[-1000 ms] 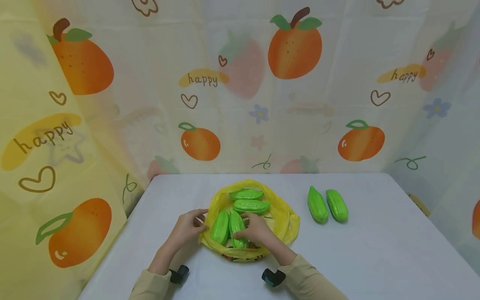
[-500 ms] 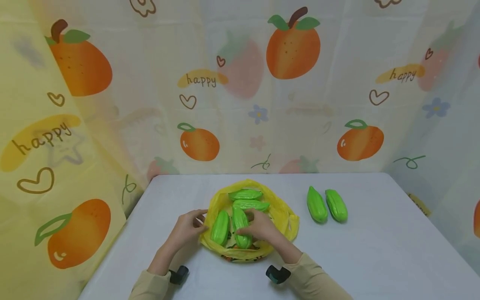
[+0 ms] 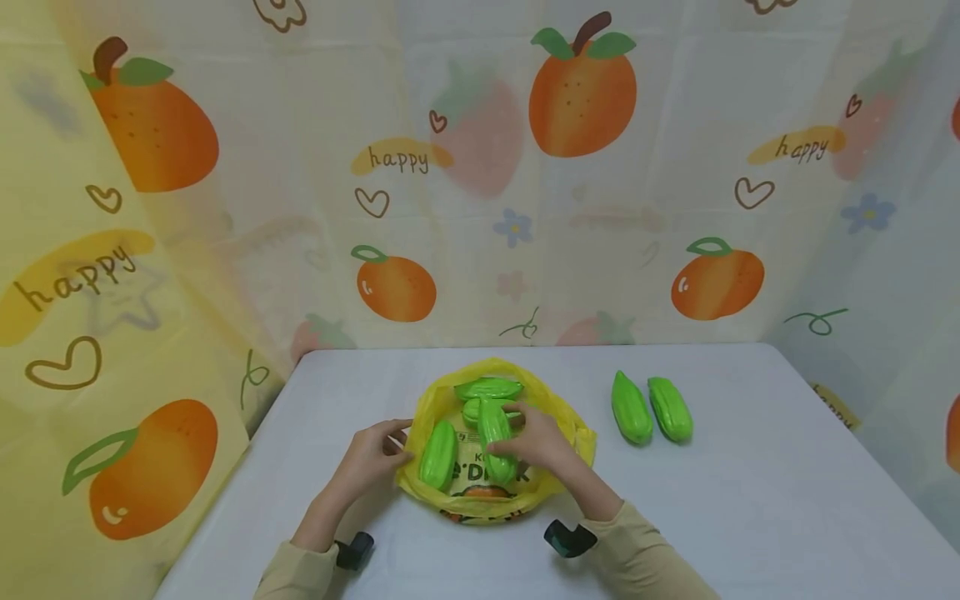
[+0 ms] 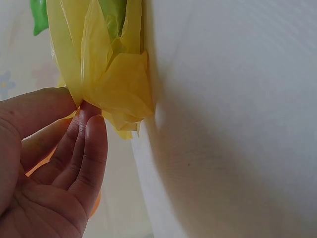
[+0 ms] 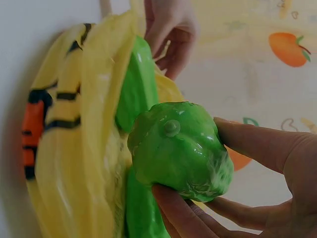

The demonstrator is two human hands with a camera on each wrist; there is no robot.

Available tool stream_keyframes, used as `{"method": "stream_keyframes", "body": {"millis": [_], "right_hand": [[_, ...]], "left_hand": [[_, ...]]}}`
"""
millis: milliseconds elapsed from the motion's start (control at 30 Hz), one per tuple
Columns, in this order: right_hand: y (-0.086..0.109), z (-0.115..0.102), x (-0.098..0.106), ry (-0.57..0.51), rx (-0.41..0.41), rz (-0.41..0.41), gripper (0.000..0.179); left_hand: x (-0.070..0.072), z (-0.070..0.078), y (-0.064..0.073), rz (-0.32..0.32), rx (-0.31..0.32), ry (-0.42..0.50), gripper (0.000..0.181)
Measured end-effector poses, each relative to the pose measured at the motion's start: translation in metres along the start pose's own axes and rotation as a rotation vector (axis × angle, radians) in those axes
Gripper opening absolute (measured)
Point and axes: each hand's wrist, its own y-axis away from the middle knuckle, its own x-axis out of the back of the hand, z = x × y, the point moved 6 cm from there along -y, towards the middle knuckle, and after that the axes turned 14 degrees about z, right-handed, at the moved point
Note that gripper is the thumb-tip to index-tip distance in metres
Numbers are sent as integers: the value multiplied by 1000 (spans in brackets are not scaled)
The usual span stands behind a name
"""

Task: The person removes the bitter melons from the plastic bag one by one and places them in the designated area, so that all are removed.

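Note:
My right hand (image 3: 538,438) grips a green bitter melon (image 3: 495,442) between thumb and fingers, held up over the opened yellow plastic bag (image 3: 557,408). In the right wrist view the blunt end of this bitter melon (image 5: 181,148) faces the camera. At the bag's left side, my left hand (image 3: 366,460) pinches the yellow plastic, its thumb and fingertips meeting on the film in the left wrist view. Inside the bag lie another bitter melon (image 3: 438,454) at the left and two at the back, one of them partly covered by the held one.
Two more bitter melons, a pointed one (image 3: 632,408) and a blunter one (image 3: 671,410), lie side by side on the white table (image 3: 720,500) right of the bag. A fruit-print curtain (image 3: 480,250) hangs behind the table and along its sides.
My right hand has lifted the bitter melon from beside the left one and moved it up and to the right, uncovering print on the bag's inside. The left hand stays in place.

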Motion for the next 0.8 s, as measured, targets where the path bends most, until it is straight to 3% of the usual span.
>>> {"method": "stream_keyframes", "body": {"millis": [533, 800], "right_hand": [[-8, 2, 40, -21, -46, 96, 74], [-12, 5, 62, -21, -32, 129, 72]], "left_hand": [[1, 1, 0, -3, -14, 3, 46], [1, 2, 0, -7, -19, 6, 47]]}}
